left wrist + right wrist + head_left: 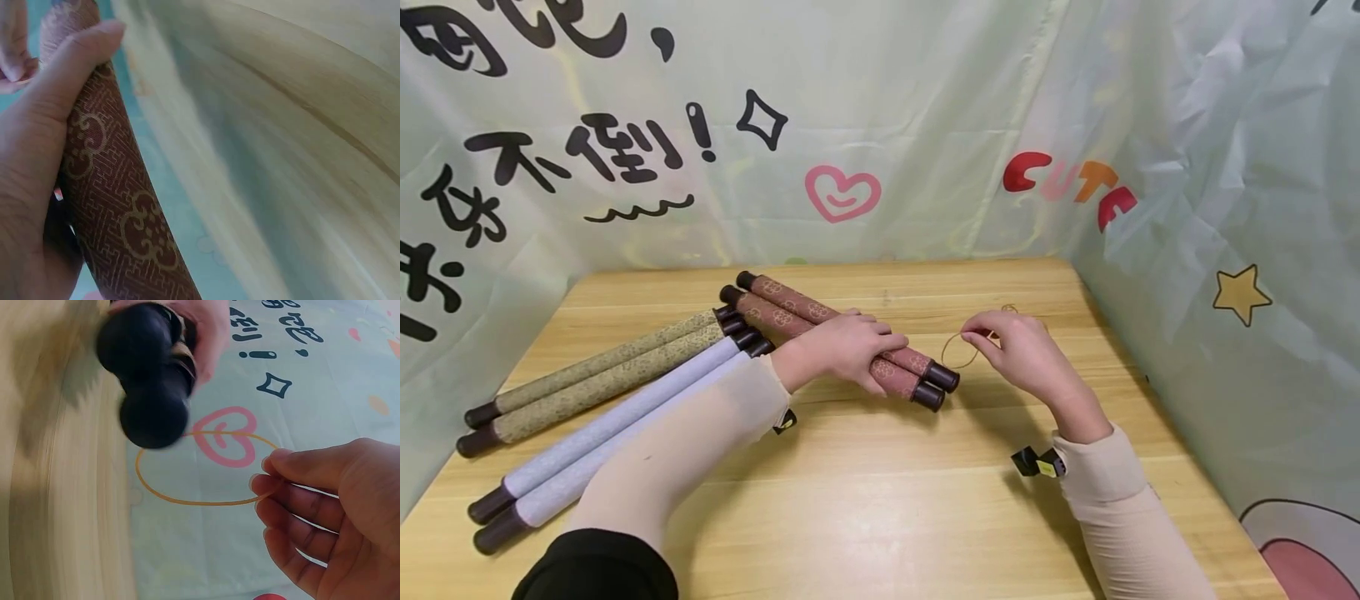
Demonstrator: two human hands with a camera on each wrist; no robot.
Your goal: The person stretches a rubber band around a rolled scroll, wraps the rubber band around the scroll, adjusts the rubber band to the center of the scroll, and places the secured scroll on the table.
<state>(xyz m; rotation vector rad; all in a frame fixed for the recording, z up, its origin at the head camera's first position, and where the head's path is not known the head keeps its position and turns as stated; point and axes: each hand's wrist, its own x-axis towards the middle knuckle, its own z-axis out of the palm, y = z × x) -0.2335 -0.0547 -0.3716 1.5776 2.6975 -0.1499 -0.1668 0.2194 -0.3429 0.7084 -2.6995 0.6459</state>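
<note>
Left hand (853, 346): curled over a pair of red-brown patterned rolls (775, 318), thumb on the near side, fingers across to the far side. Pair sits mid-table, slanting from far left to near right, black end knobs (928, 395) at both ends. Near-right end is up off the wooden table (865, 508); can't tell if the far-left end rests on it.

Right hand (1026, 350): narrow pinch, thumb and fingertips on a thin yellow-brown band (212, 504). Band hangs as an open oval to the right of the near-right knobs, just beside them; can't tell if it touches. More thin loops (1010, 308) show just beyond that hand, partly hidden.

Left side of table: olive patterned rolls (617, 379), two together, and pale blue rolls (625, 414), also two, nearer. Both pairs have dark ends and slant from near left to far right. Left sleeve (677, 450) crosses over part of the blue pair.

Behind: pale green backdrop (925, 100) with a pink heart, yellow star on the right.
</note>
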